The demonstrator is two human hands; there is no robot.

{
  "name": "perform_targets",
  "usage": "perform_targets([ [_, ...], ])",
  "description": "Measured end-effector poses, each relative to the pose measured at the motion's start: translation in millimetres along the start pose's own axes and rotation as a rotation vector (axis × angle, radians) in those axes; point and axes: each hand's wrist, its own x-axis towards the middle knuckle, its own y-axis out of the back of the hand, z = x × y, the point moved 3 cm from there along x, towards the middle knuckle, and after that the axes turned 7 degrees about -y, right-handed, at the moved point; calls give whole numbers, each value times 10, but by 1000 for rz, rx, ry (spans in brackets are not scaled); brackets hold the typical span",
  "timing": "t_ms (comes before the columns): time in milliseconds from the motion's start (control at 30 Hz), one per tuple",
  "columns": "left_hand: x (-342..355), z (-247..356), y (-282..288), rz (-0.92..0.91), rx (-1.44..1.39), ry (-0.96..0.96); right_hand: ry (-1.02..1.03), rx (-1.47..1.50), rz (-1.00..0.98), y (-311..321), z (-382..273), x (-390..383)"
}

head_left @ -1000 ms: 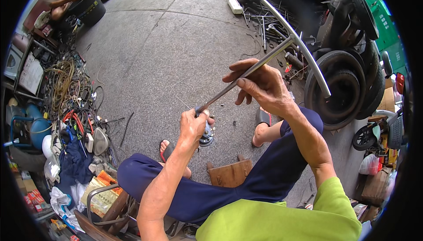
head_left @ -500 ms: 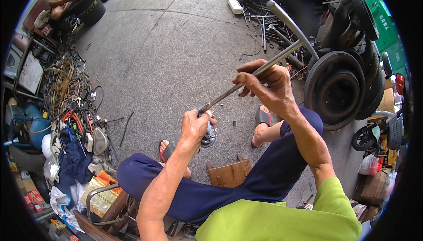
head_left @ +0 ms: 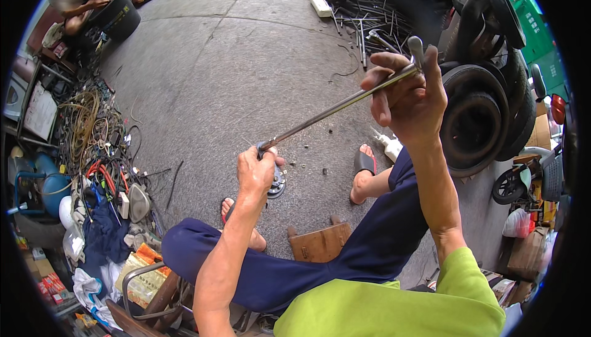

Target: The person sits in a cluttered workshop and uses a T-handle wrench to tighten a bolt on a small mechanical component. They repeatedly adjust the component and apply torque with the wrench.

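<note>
A long T-handle wrench point(head_left: 332, 112) slants from my left hand up toward the right. My left hand point(head_left: 255, 172) is closed around its low end, where a dark piece shows above the fingers. Just below that hand is a round black and silver part point(head_left: 277, 187), partly covered by it; whether the wrench joins it cannot be seen. My right hand point(head_left: 411, 100) is at the crossbar end, its fingers spread and slightly blurred. The shaft passes in front of the palm and fingers, touching them without the fingers wrapped round it.
A small wooden stool point(head_left: 321, 243) stands between my legs. Near my right foot lies a white bottle point(head_left: 389, 146). Tyres point(head_left: 473, 121) and metal rods point(head_left: 369, 26) are piled at right; cables point(head_left: 86, 118) lie heaped at left. Another person sits by a black bucket point(head_left: 118, 17).
The wrench has turned, so its crossbar now points nearly toward me. My right hand has moved right and up to the crossbar with fingers spreading; my left hand shifted slightly left.
</note>
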Motion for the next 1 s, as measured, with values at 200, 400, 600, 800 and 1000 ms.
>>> perform_targets([
  [200,44,-49,87,65,-25,-37,-99,-14,-4,54,9,21],
  [400,114,266,482,505,452,-363,-267,114,-8,72,84,-12],
  [600,-143,888,714,772,721,-616,-428,59,383,301,335,-251],
  [800,-164,887,809,753,769,-527,-342,-79,811,443,572,-410],
  [1000,-111,834,847,747,816,-516,-166,-488,579,236,388,-257],
])
